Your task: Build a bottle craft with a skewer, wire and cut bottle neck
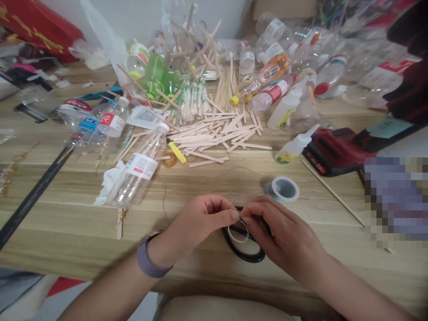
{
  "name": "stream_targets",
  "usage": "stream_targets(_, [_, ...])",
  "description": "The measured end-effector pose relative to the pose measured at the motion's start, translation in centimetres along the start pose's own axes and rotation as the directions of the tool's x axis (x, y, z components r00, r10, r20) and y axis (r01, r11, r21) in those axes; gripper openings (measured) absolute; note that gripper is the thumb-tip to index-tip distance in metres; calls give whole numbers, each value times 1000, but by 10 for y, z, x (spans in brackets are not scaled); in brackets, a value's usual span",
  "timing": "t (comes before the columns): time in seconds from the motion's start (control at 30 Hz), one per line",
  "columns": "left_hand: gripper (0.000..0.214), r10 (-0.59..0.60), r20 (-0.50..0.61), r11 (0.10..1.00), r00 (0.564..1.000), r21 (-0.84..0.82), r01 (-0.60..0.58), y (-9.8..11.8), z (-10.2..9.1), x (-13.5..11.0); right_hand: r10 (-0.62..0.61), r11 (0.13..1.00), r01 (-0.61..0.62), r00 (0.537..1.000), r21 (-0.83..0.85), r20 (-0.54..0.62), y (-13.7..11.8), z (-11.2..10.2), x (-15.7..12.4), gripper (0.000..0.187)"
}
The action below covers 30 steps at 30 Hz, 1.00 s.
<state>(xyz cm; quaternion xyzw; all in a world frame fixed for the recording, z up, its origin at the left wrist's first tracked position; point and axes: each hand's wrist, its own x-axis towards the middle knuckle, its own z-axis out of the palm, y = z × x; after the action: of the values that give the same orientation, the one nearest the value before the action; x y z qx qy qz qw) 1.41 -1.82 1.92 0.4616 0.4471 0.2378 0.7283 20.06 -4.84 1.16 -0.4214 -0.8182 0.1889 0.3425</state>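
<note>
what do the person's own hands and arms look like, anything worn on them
The left hand and right hand are ungloved. A wide purple-grey band goes around the left wrist, with what looks like a dark-edged watch; the right wrist is bare. No sleeves show on either forearm.

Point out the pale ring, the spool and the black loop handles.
Pale ring (238, 241): head view, lower edge of its band.
Spool (285, 189): head view, its hollow centre.
Black loop handles (252, 258): head view, bottom of the nearer loop.
</note>
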Motion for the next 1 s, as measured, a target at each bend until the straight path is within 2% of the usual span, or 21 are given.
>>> stream_targets(0.13, [17,55,-42,992,998,120,-50,0,0,-1,88,996,-89,995,28,41,-2,-1,4,16])
stream_targets(0.23, [15,81,-118,979,990,198,-56,-3,1,-4,155,986,-158,986,50,53,-2,-1,4,16])
stream_targets(0.37, [12,226,-217,913,950,387,-129,-7,5,-9,239,969,-242,968,46,76,-1,-1,4,18])
stream_targets(0.47, [6,326,-202,828,923,533,-176,-8,8,-11,264,963,-267,962,36,71,-2,0,4,18])
stream_targets(0.57, [5,370,-176,774,912,601,-198,-10,10,-10,261,963,-264,963,51,63,-3,2,2,17])
stream_targets(0.77, [6,411,-154,736,899,638,-227,-12,11,-8,246,966,-248,968,68,42,-5,4,1,14])
stream_targets(1.0, [7,382,-144,737,913,643,-207,-9,13,-10,258,964,-260,965,59,47,-6,4,2,14])
